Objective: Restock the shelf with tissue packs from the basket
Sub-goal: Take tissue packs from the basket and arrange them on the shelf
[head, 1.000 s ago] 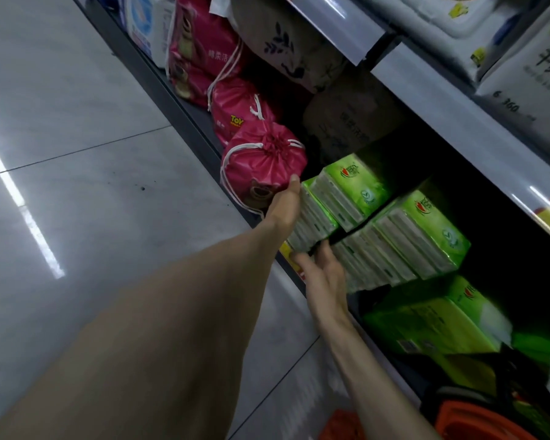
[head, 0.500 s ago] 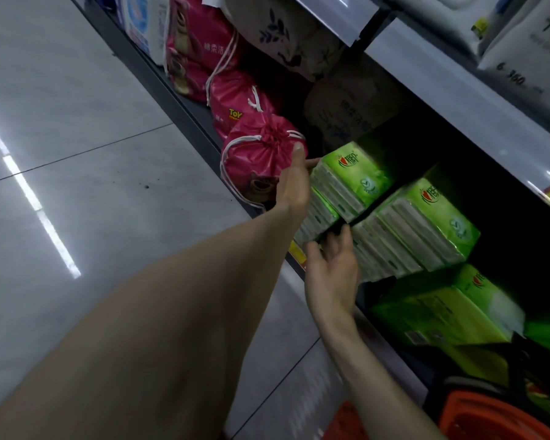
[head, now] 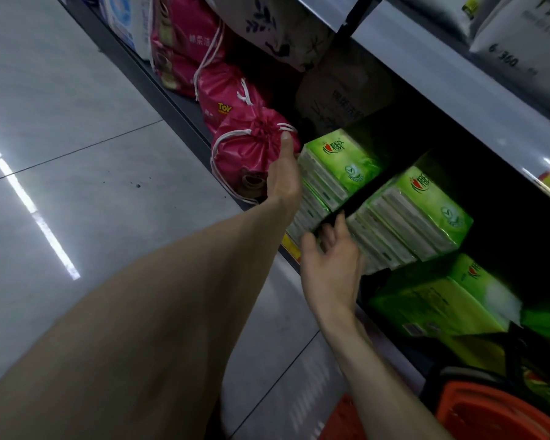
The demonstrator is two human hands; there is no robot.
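Left hand (head: 283, 176) higher than a second ago, straight fingers (head: 285, 146) wedged between pink drawstring bag (head: 245, 157) and green tissue pack (head: 340, 163). Right hand (head: 331, 265) open, fingertips (head: 340, 222) now under that pack, probably seating it on the shelf (head: 172, 103). Dark free gap just right of the fingertips; upper shelf lip (head: 458, 81) close above.

We see packs (head: 340, 157) in bright green with a red logo, bags (head: 245, 154) in pink with white cords, an orange basket (head: 496, 417), a grey floor (head: 77, 106), and a white sack (head: 286, 33) printed with dark leaves.
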